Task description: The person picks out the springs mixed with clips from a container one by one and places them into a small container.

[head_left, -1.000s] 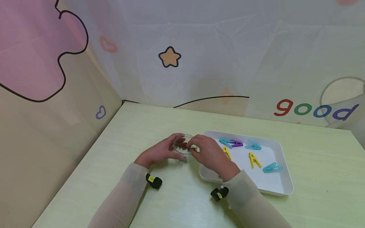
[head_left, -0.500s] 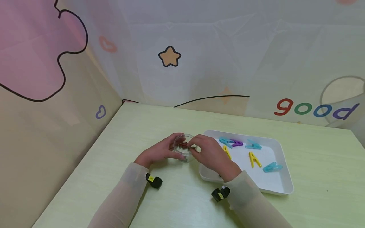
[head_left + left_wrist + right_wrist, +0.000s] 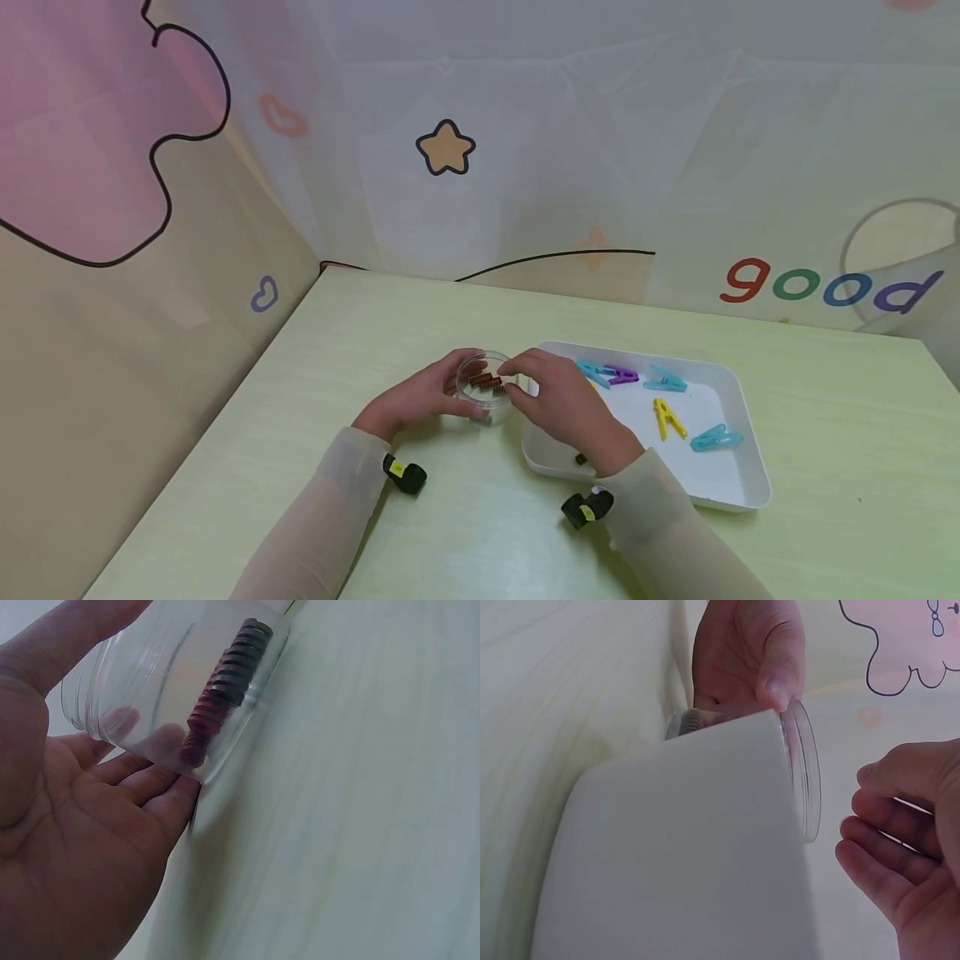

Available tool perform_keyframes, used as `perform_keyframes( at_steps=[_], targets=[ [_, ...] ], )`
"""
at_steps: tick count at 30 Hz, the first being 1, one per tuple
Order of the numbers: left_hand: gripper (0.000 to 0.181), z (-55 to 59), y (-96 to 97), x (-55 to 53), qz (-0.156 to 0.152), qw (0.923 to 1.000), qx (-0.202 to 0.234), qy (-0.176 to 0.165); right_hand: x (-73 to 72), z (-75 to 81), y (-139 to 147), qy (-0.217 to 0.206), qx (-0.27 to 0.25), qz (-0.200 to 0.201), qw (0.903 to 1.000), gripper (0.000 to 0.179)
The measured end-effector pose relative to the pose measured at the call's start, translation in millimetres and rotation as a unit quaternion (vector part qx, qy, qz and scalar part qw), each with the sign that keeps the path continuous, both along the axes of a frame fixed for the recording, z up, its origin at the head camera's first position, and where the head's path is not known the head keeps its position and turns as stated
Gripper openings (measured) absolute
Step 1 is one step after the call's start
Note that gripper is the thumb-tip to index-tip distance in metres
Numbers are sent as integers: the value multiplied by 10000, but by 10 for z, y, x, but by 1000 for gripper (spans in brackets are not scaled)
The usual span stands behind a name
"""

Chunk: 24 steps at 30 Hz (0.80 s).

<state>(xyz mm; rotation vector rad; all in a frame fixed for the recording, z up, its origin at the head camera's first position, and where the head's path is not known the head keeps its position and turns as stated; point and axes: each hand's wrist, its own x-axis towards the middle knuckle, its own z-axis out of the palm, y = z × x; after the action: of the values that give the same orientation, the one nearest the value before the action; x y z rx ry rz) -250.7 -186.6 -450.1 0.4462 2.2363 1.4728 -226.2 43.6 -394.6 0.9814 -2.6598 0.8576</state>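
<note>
A clear plastic jar [image 3: 483, 403] stands on the table, and my left hand [image 3: 423, 396] grips it round the side with thumb and fingers. Several coil springs [image 3: 487, 382] lie on its bottom; through the wall in the left wrist view, a dark spring [image 3: 241, 661] and red springs [image 3: 206, 716] show. My right hand [image 3: 566, 404] hovers by the jar's right rim, thumb and fingers parted and nothing seen between them. In the right wrist view, the right hand [image 3: 919, 832] has loosely bent fingers, apart from the jar.
Right of the jar is a white tray [image 3: 727, 479]. In it lie blue clothespins [image 3: 716, 439], a purple clothespin [image 3: 622, 376] and a yellow clothespin [image 3: 667, 418]. A small dark thing [image 3: 581, 459] shows beside my right wrist. A printed cloth [image 3: 540, 167] hangs behind the table.
My right thumb and fingers have parted and let go of a dark spring, which now lies in the jar. That hand has drawn slightly right. The left hand has stayed in place.
</note>
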Motion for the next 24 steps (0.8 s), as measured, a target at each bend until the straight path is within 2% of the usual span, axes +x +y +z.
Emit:
perform_keyframes(
  at_steps=[10, 24],
  targets=[
    [80, -9, 3, -16, -62, 10000, 50, 58, 3, 38, 82, -343, -128, -1, 9993, 15],
    [80, 9, 10, -4, 13, 10000, 59, 51, 8, 56, 169, -278, -389, 14, 9989, 13]
  ],
)
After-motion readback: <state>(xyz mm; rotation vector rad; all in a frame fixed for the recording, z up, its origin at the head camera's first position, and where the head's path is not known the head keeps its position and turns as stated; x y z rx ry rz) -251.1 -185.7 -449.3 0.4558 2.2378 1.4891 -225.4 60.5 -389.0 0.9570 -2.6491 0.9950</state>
